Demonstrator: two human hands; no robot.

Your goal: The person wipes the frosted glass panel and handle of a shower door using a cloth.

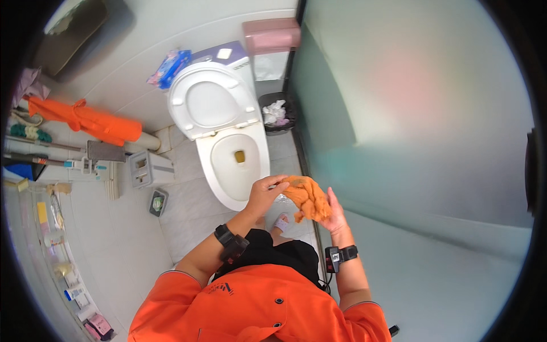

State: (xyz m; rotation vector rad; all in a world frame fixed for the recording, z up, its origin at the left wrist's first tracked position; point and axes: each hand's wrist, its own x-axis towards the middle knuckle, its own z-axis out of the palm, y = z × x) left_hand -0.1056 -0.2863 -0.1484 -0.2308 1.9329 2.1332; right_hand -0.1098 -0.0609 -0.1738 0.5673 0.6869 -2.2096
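Between my two hands, in front of my body, is a crumpled orange cloth (308, 199) with a darker patch near its upper edge. My left hand (265, 192) pinches the cloth's left edge between thumb and fingers. From the right, my right hand (335, 214) cups the bunched cloth, its fingers partly hidden behind it. Just beyond my left hand stands a white toilet (265, 162) with its lid and seat raised. Brownish matter lies at the bottom of the bowl.
A black waste bin (289, 111) with crumpled tissue stands right of the toilet, beside a frosted glass partition (410, 142). On the left are a grey bucket (151, 171), a small dark container (159, 203), mop handles and a hanging orange garment (85, 121). A blue packet (173, 67) lies behind the toilet.
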